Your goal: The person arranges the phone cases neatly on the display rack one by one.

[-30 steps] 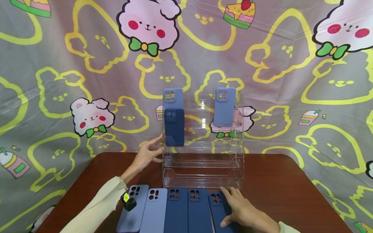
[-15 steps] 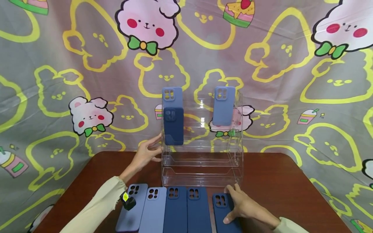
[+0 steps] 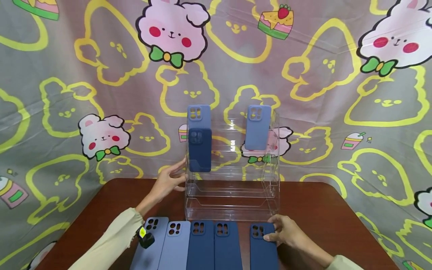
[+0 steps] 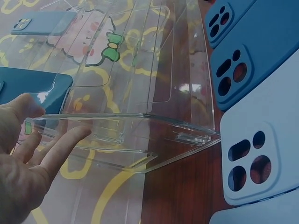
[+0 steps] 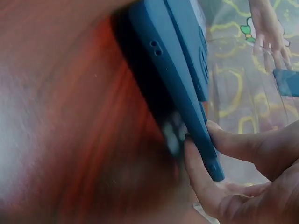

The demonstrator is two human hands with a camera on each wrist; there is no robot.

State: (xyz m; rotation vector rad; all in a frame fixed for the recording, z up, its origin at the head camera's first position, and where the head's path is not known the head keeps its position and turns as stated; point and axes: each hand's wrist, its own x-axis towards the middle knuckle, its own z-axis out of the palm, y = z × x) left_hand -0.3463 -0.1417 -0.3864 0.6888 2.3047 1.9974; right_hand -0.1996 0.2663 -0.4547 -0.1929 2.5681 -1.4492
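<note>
Right hand: right hand (image 3: pixel 287 230) pinches the held case (image 3: pixel 264 249), dark blue, between thumb and fingers, near the top right corner, beside the camera cutout.
Held case: at the right end of the row on the desk (image 3: pixel 310 210), in front of the rack's right part; a gap separates it from the next case. Can't tell how much of it touches the wood.
Left hand: left hand (image 3: pixel 167 182) at the left side of the clear rack (image 3: pixel 233 215), fingers extended and spread against the side panel, not curled round anything.
Rack, upper left: light blue case (image 3: pixel 199 115), with a dark blue case (image 3: pixel 200 155) in front, overlapping its lower part.
Rack, upper right: second light blue case (image 3: pixel 258 131), upright.
Row on desk, left to right: grey-blue case (image 3: pixel 152 255), pale blue case (image 3: pixel 174 249), two navy cases (image 3: pixel 201 247), camera cutouts toward the rack, lower ends cut off by the head view.
Left wrist: black device (image 3: pixel 146 239) with yellow mark, over the cream sleeve (image 3: pixel 108 240).
Backdrop: cartoon-print cloth (image 3: pixel 303 22) behind the desk.
</note>
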